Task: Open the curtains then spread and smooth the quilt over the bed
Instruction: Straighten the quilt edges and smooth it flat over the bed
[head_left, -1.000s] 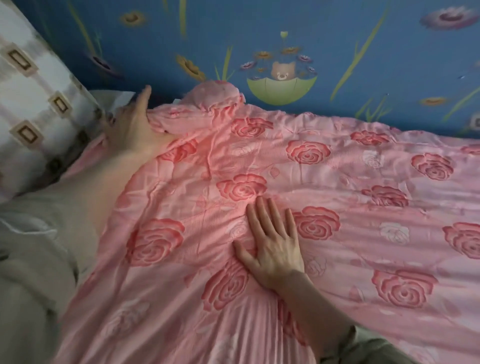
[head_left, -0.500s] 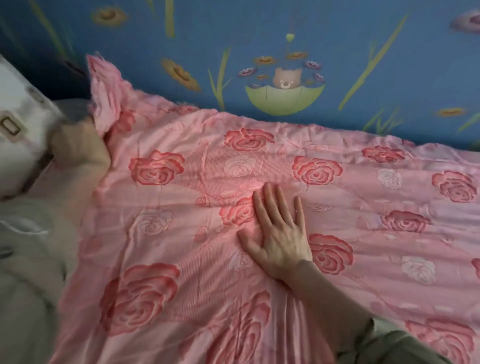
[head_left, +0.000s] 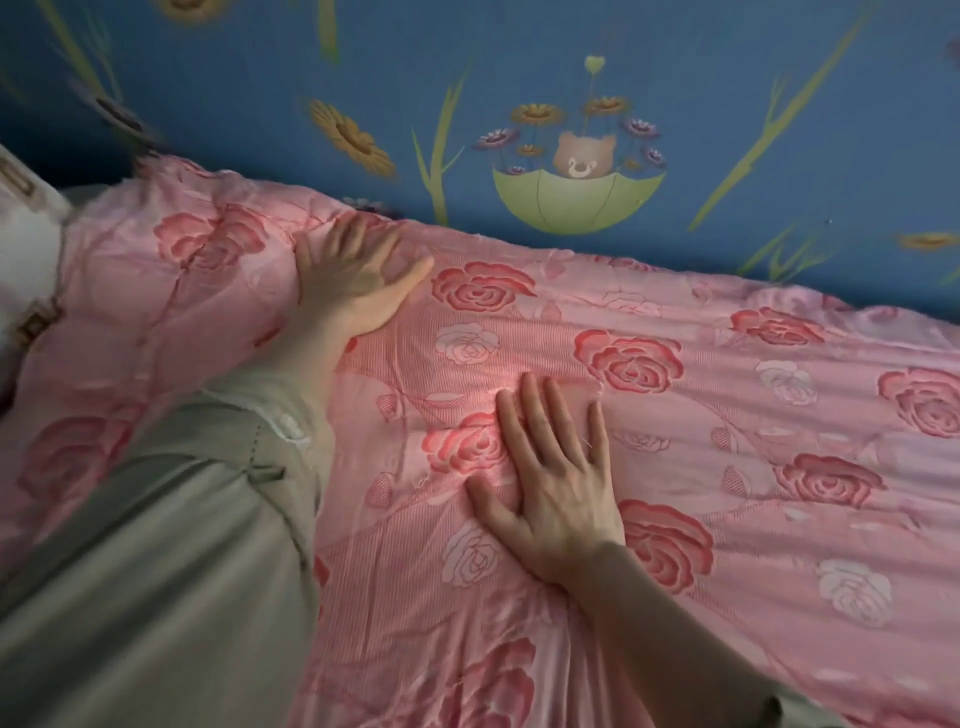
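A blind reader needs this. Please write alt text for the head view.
A person's left hand and right hand press flat, fingers straight, on a pink quilt printed with red and white roses; the left hand is farther, near the blue wall. The wall shows painted flowers and a bear in a green umbrella; a white patterned pillow lies at left.

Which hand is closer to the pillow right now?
Left. The left hand lies flat on the quilt by the wall, right of the pillow; the right hand rests flat farther right, toward the quilt's middle.
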